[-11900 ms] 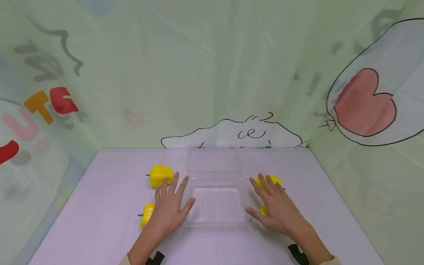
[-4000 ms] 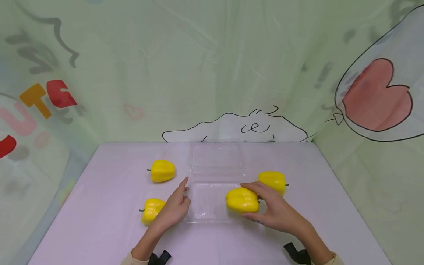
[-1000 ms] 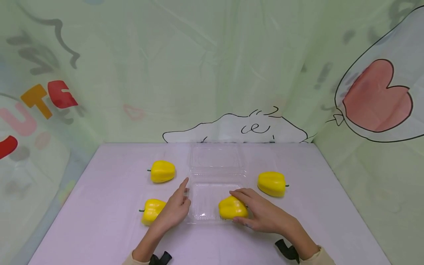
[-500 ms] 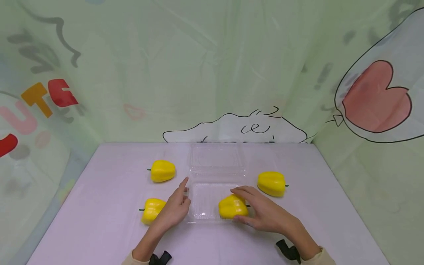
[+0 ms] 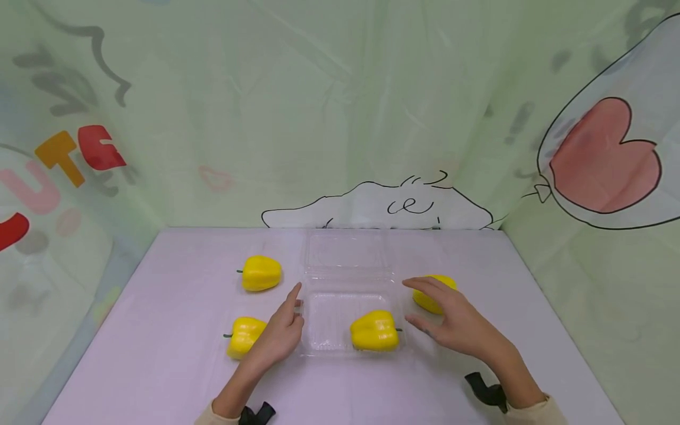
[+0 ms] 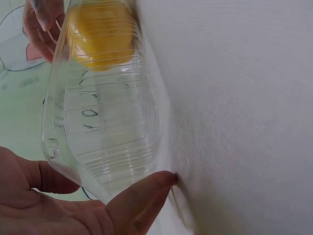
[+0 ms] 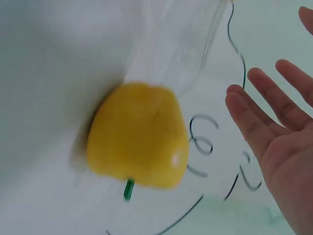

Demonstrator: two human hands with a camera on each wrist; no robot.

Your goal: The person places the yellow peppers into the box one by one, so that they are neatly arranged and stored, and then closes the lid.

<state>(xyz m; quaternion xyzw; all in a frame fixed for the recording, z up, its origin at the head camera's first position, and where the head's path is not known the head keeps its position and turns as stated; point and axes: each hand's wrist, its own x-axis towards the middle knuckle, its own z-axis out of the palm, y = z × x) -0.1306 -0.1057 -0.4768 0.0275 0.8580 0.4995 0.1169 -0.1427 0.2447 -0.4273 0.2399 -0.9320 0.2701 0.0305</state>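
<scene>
A clear plastic clamshell container (image 5: 326, 321) lies open in the middle, its lid (image 5: 345, 254) folded back. In its right half sits a yellow bell pepper (image 5: 374, 332), stem to the right; the left wrist view shows it through the ribbed wall. My left hand (image 5: 280, 335) rests at the container's left edge, its fingers touching the side in the left wrist view. My right hand (image 5: 459, 324), empty with fingers spread, hovers beside another yellow pepper (image 7: 139, 137) on the table. That pepper is partly covered by the hand in the head view.
Left of the container lie two more yellow peppers, one at the back (image 5: 261, 273) and one nearer (image 5: 246, 336), partly behind my left forearm. Black wrist mounts (image 5: 486, 392) sit at both wrists. Printed cloth walls (image 5: 340, 118) enclose the white table (image 5: 159, 354).
Earlier my right hand carried the pepper into the container from the right. It has since released it and moved right, toward the far right pepper. My left hand stays at the container's edge.
</scene>
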